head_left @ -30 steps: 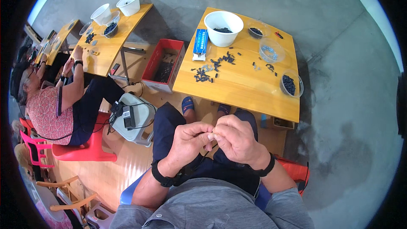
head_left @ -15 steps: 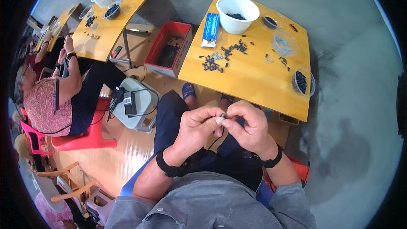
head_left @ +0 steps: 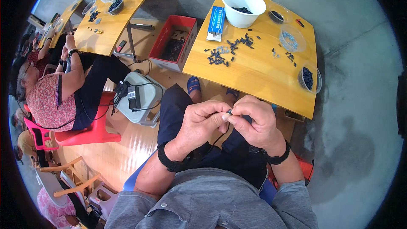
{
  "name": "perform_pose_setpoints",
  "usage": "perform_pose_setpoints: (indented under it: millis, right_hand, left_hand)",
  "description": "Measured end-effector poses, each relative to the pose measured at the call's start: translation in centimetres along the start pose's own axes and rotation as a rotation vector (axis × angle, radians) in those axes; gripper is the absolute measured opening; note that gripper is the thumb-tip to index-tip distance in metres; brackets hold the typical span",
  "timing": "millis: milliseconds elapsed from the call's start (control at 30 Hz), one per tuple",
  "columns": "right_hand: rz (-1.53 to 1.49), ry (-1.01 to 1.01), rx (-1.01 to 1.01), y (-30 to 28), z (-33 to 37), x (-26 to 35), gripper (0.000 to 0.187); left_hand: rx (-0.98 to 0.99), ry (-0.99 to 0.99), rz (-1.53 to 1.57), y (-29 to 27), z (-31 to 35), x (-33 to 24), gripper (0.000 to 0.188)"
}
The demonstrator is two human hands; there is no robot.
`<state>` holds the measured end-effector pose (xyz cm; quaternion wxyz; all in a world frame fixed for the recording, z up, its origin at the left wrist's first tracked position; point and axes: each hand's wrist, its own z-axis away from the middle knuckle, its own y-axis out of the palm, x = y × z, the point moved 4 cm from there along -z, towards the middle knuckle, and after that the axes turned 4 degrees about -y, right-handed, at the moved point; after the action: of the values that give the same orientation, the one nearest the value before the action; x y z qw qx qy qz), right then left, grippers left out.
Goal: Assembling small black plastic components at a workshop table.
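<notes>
In front of my lap, short of the table's near edge, my left hand [head_left: 203,123] and my right hand [head_left: 256,121] meet fingertip to fingertip. Both pinch a small dark part [head_left: 229,112]; fingers cover most of it, so its exact kind is hidden. Beyond them on the yellow wooden table [head_left: 263,76] lie scattered small black plastic pieces [head_left: 217,58] and some small clear pieces [head_left: 222,49]. A clear round tub [head_left: 308,77] at the right edge holds more dark pieces. Another clear tub [head_left: 290,40] has small pale bits in it.
A white bucket [head_left: 243,8] and a blue-and-white box [head_left: 216,21] stand at the table's far side. A red carton [head_left: 173,42] is on the floor to its left. Left of me, a grey stool [head_left: 142,95] carries black cabled devices, beside a seated person [head_left: 55,93].
The whole view has shifted slightly, with the table appearing a little higher and farther right. My hands stay together, still pinching the small dark part.
</notes>
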<state>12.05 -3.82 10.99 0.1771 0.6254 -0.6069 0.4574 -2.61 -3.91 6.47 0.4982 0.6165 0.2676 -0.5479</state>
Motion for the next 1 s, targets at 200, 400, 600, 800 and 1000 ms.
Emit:
perform_pose_setpoints:
  millis: [200,400,600,800,1000]
  right_hand:
    - [0.048,-0.062,0.04,0.0,-0.4,0.3,0.011]
    - [0.042,0.029,0.025,0.5,0.0,0.3,0.009]
    - [-0.242,0.475,0.08,0.5,0.9,-1.8,0.006]
    - [0.288,0.46,-0.209,-5.3,0.2,-12.7,0.01]
    - [0.612,0.447,-0.222,-9.7,-1.6,-21.8,0.01]
  left_hand:
    - [-0.001,0.007,-0.009,0.0,0.1,-0.3,0.009]
    - [-0.045,-0.025,-0.015,-0.1,0.0,0.4,0.008]
    - [-0.044,-0.027,-0.158,0.3,-0.5,1.1,0.006]
    - [-0.033,-0.131,0.016,0.5,-1.0,2.2,0.006]
    - [-0.051,-0.137,0.091,-0.6,-1.5,2.8,0.006]
